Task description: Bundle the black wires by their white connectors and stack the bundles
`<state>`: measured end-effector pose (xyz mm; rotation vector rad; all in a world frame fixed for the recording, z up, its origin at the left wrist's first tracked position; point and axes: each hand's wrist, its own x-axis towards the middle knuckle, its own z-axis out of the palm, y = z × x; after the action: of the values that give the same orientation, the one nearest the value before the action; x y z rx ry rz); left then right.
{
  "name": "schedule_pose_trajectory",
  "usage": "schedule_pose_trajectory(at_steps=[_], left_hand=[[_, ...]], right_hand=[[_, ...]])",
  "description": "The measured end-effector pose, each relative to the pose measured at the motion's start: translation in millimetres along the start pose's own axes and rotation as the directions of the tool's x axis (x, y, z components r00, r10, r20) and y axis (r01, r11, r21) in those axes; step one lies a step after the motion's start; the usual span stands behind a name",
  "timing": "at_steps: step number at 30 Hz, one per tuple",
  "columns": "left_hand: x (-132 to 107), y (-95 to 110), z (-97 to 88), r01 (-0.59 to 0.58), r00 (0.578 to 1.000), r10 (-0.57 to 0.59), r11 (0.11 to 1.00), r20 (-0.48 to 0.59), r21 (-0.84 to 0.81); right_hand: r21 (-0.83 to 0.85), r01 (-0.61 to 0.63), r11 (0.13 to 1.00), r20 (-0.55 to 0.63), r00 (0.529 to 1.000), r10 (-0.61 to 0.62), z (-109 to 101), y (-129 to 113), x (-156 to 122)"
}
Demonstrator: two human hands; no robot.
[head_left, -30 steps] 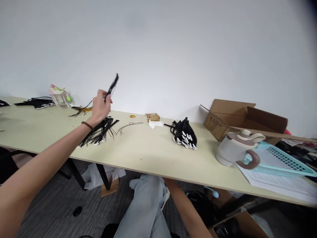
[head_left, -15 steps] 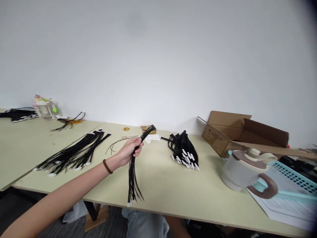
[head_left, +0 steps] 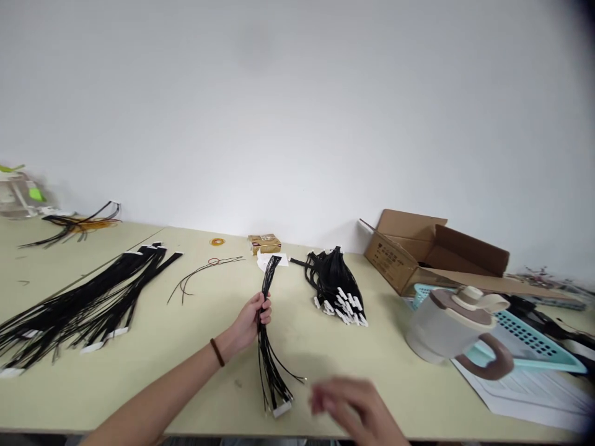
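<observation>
gripping wire bundle (head_left: pixel 266 354), right hand (head_left: pixel 354 406) blurred

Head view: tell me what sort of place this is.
Likely a wire-harness assembly workbench: piles of black cables lie on the table, the left hand grips one bundle, and an open cardboard box stands nearby.

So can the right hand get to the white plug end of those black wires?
Probably yes. The right hand hovers just beside the white plug end of the wire bundle held by the left hand, with only table surface between them.
</observation>
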<state>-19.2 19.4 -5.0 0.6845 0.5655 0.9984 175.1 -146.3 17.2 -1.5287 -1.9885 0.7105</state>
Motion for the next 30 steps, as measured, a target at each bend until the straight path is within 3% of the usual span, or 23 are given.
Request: schedule_pose_trajectory(at_steps=[2, 5, 8, 11, 14, 16, 18, 21, 23, 25, 28, 30], left_hand=[[-2, -9, -3.6, -0.006, 0.999, 0.006, 1.000, 0.033, 0.004], [-8, -18, -6.0, -0.013, 0.995, 0.001, 0.993, 0.100, 0.119], [-15, -21, -3.9, 0.040, 0.982, -0.095, 0.948, 0.161, 0.316], [-18, -22, 0.2, 0.143, 0.941, -0.248, 0.907, 0.229, 0.395], [-19, -24, 3.7, 0.170, 0.940, -0.283, 0.875, 0.193, 0.453], [-19, -24, 5.4, 0.085, 0.969, -0.191, 0.852, 0.156, 0.517], [-18, -23, 7.0, -0.102, 0.991, 0.029, 0.781, 0.127, 0.617], [-19, -22, 8.6, -0.341, 0.926, 0.330, 0.521, 0.184, 0.783], [-18, -22, 8.7, -0.407, 0.882, 0.384, 0.324, 0.275, 0.854], [-17, -25, 7.9, -0.425, 0.862, 0.393, 0.219, 0.319, 0.878], [-10, -27, 7.0, -0.400, 0.876, 0.385, 0.240, 0.291, 0.885], [-4, -26, 7.9, -0.344, 0.917, 0.333, 0.390, 0.217, 0.854]], right_hand=[[0.338, 0.040, 0.940, -0.120, 0.993, 0.001, -10, -6, 48], [0.609, 0.080, 0.789, -0.281, 0.952, 0.121, -3, -2, 121], [0.789, 0.080, 0.610, -0.269, 0.937, 0.225, 17, 12, 160], [0.815, 0.097, 0.571, -0.278, 0.930, 0.239, 29, 21, 164], [0.809, 0.101, 0.579, -0.286, 0.928, 0.238, 30, 24, 156], [0.788, 0.101, 0.607, -0.293, 0.929, 0.225, 29, 24, 153], [0.761, 0.095, 0.641, -0.297, 0.931, 0.214, 30, 25, 153], [0.757, 0.062, 0.651, -0.266, 0.938, 0.220, 35, 27, 152], [0.771, 0.046, 0.635, -0.238, 0.946, 0.220, 38, 27, 151], [0.783, 0.048, 0.620, -0.220, 0.954, 0.203, 40, 28, 150], [0.771, 0.063, 0.634, -0.211, 0.964, 0.161, 38, 31, 149], [0.745, 0.065, 0.664, -0.226, 0.961, 0.159, 36, 35, 150]])
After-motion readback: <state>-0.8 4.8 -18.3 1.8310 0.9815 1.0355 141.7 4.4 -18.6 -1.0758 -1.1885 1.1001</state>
